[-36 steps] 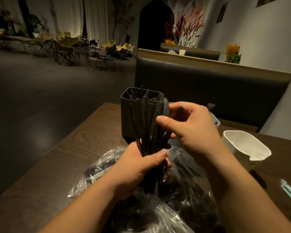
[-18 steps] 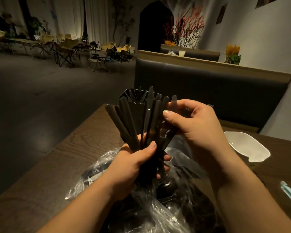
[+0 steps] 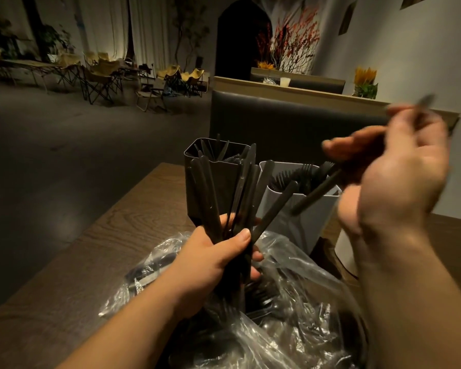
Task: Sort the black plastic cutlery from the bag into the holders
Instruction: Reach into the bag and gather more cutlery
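Observation:
My left hand (image 3: 210, 259) grips a fanned bunch of black plastic cutlery (image 3: 232, 193) upright above the clear plastic bag (image 3: 285, 315), which holds more black pieces. Behind the bunch stands a dark square holder (image 3: 197, 166) with knives in it. Beside it on the right is a white holder (image 3: 304, 217) with black forks. My right hand (image 3: 394, 171) is raised over the white holder, blurred, holding a single black piece (image 3: 317, 190) that slants down to the left.
A second white container (image 3: 343, 251) is mostly hidden behind my right forearm. The wooden table (image 3: 123, 227) ends at the left, with dark floor beyond. A dark padded bench back (image 3: 277, 121) runs behind the holders.
My right hand has pulled one black piece out of the bunch and swung up and to the right. The white holder with forks has come into view. My left hand keeps its grip.

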Action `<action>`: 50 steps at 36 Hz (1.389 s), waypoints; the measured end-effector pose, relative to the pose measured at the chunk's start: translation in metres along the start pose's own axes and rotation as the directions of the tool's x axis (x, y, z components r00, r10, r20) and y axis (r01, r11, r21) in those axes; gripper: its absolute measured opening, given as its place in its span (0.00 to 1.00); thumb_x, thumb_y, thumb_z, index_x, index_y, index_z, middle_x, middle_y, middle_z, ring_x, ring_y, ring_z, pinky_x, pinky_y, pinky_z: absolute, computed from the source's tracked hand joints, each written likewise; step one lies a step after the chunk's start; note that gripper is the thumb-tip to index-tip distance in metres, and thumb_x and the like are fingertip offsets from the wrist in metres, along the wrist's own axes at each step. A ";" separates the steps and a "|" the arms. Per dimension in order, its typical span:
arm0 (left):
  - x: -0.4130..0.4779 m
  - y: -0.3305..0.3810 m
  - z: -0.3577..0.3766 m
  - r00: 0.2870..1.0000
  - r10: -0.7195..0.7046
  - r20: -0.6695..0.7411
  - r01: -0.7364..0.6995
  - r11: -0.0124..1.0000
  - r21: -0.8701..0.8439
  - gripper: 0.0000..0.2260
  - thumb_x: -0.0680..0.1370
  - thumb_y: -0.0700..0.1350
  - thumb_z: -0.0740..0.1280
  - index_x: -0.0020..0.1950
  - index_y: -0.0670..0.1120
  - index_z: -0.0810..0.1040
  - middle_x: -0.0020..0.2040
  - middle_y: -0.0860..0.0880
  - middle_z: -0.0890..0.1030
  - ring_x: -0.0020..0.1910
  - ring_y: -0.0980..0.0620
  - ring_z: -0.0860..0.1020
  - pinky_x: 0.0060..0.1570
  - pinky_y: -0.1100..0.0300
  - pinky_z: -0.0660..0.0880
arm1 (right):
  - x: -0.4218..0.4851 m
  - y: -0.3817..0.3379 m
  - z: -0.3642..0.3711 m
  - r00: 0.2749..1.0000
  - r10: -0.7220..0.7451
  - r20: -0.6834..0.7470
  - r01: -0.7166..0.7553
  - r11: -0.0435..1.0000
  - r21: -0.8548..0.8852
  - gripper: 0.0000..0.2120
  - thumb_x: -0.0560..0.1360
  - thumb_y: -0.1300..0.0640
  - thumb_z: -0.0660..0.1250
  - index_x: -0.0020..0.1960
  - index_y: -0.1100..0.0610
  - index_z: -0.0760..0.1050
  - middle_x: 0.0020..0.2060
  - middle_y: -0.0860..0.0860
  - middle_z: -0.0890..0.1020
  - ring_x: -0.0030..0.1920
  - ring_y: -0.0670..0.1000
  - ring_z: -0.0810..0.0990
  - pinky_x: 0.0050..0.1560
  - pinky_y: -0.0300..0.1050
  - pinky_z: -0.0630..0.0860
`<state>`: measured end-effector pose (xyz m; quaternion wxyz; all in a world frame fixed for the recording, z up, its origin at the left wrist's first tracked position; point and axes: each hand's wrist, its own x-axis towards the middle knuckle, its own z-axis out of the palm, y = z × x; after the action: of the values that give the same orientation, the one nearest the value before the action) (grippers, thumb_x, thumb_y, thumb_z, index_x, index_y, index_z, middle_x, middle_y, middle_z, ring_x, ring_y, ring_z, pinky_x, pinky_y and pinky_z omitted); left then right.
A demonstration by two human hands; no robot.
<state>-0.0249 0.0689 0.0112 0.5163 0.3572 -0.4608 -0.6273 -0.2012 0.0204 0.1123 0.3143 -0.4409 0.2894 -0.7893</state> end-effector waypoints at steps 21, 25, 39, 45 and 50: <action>-0.002 -0.003 -0.002 0.992 0.004 0.130 -0.004 1.000 0.001 0.05 0.76 0.45 0.70 0.48 0.52 0.86 0.42 0.45 0.83 0.43 0.48 0.84 0.42 0.55 0.81 | -0.010 0.017 0.016 0.750 0.560 0.352 -0.390 0.804 -0.449 0.11 0.81 0.53 0.65 0.47 0.58 0.83 0.34 0.48 0.82 0.37 0.46 0.81 0.34 0.37 0.77; 0.000 0.001 -0.003 0.999 0.021 0.050 -0.021 1.000 0.003 0.10 0.77 0.45 0.67 0.55 0.43 0.81 0.45 0.40 0.84 0.36 0.48 0.82 0.33 0.60 0.78 | -0.004 0.021 0.020 0.916 0.343 0.208 -0.241 0.885 -0.400 0.12 0.83 0.55 0.60 0.45 0.54 0.78 0.32 0.48 0.79 0.30 0.44 0.78 0.28 0.37 0.73; 0.009 0.009 -0.009 0.992 -0.013 -0.123 -0.024 0.955 -0.296 0.10 0.75 0.46 0.68 0.52 0.44 0.74 0.34 0.46 0.74 0.29 0.51 0.72 0.29 0.61 0.73 | 0.088 0.033 0.100 0.894 0.378 0.240 -0.408 0.908 0.092 0.14 0.86 0.53 0.50 0.54 0.57 0.73 0.32 0.49 0.71 0.28 0.46 0.68 0.30 0.40 0.65; 0.010 0.009 -0.013 0.991 -0.016 -0.129 -0.024 0.952 -0.306 0.14 0.73 0.47 0.69 0.55 0.43 0.76 0.34 0.46 0.75 0.29 0.52 0.72 0.28 0.62 0.73 | 0.091 0.055 0.131 0.922 0.337 0.189 -0.360 0.927 0.106 0.13 0.84 0.48 0.59 0.48 0.57 0.71 0.27 0.46 0.68 0.26 0.44 0.64 0.28 0.39 0.62; 0.013 0.007 -0.016 0.978 -0.027 -0.208 -0.044 0.943 -0.331 0.11 0.75 0.47 0.70 0.54 0.43 0.77 0.35 0.46 0.76 0.31 0.51 0.73 0.30 0.62 0.72 | 0.092 0.072 0.144 0.947 0.251 0.199 -0.235 0.967 -0.102 0.10 0.85 0.52 0.55 0.51 0.54 0.70 0.34 0.47 0.70 0.32 0.44 0.68 0.35 0.40 0.68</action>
<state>-0.0102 0.0524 0.0132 0.6178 0.3268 -0.2926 -0.6526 -0.0955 -0.1207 0.1707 0.4206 -0.4947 0.3370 -0.6818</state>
